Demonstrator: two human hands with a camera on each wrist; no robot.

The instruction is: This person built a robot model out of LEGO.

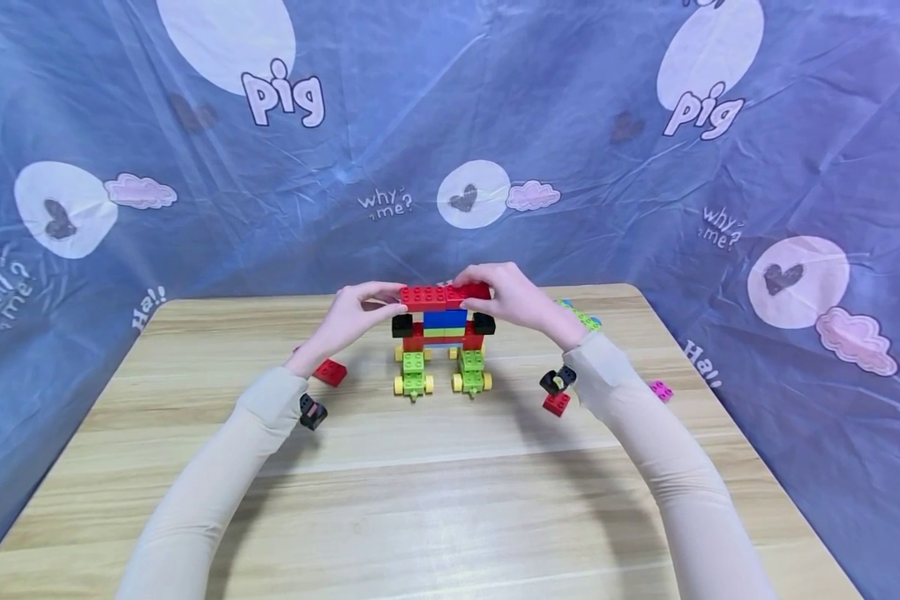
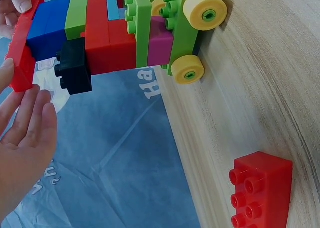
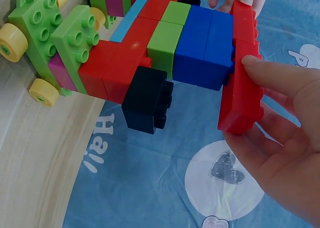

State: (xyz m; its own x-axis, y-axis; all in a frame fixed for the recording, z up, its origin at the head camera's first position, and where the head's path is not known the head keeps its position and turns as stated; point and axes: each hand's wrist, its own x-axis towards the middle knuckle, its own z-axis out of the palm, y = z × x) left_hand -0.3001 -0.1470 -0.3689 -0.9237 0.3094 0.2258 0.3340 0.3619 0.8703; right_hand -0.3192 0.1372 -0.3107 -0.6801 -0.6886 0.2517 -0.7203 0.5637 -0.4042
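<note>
Two red bricks [image 1: 423, 297] lie end to end across the top of a built figure, over its blue bricks [image 1: 446, 318]. My left hand [image 1: 360, 307] pinches the left end of this red row between thumb and fingers. At the other end, my right hand [image 1: 516, 293] grips the row, its thumb on one side in the right wrist view. Below the blue come light green bricks [image 3: 166, 45] and a wide red layer [image 3: 131, 68]. A black brick [image 3: 144, 100] sticks out at each side. Two green wheeled bases [image 1: 414, 379] with yellow wheels stand on the table.
Left of the figure lies a loose red brick [image 1: 330, 372]. On the right are another red brick [image 1: 557, 404], a pink brick [image 1: 661, 391] and green and blue pieces [image 1: 585, 317] partly behind my right forearm. A printed blue cloth [image 1: 420, 242] rises behind the wooden table [image 1: 435, 500].
</note>
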